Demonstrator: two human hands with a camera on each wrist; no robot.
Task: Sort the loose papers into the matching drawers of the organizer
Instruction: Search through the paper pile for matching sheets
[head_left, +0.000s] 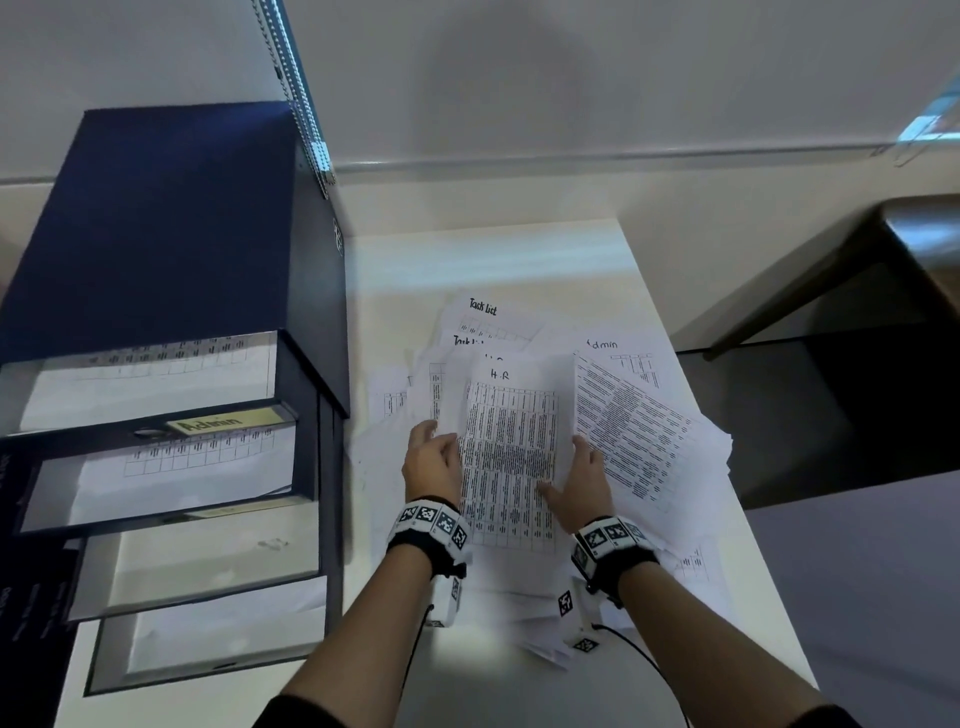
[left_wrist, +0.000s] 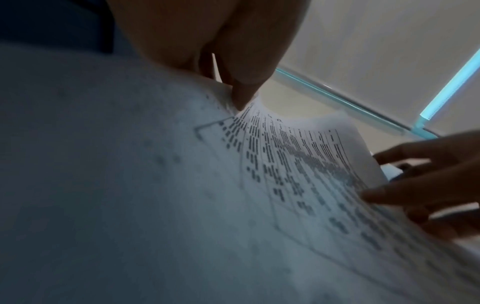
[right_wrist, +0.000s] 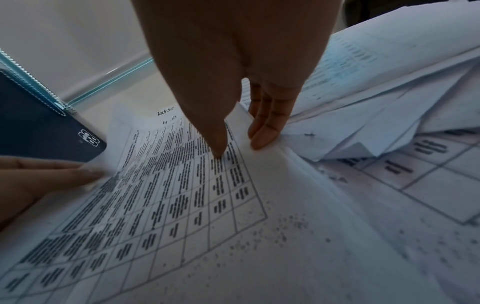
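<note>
Both hands held the H.R sheet (head_left: 511, 447) atop the loose paper pile (head_left: 649, 441) on the white surface (head_left: 467, 254): left hand (head_left: 434, 460) fingers pinched its left edge, right hand (head_left: 582, 486) pinched the right edge, thumb on top. Navy drawer organizer (head_left: 171, 249) stood just left, drawers open, one labelled Admin.

White papers (head_left: 613, 431) printed with black text blocks and thin grey table grids, headed in black handwriting. Dark navy organizer (head_left: 156, 218) at nine o'clock, pale yellow label (head_left: 226, 422) lettered black. Cream table (head_left: 493, 260). Black wristbands (head_left: 431, 530) chequered with black-and-white square markers. Off-white wall (head_left: 571, 78) at twelve o'clock.
</note>
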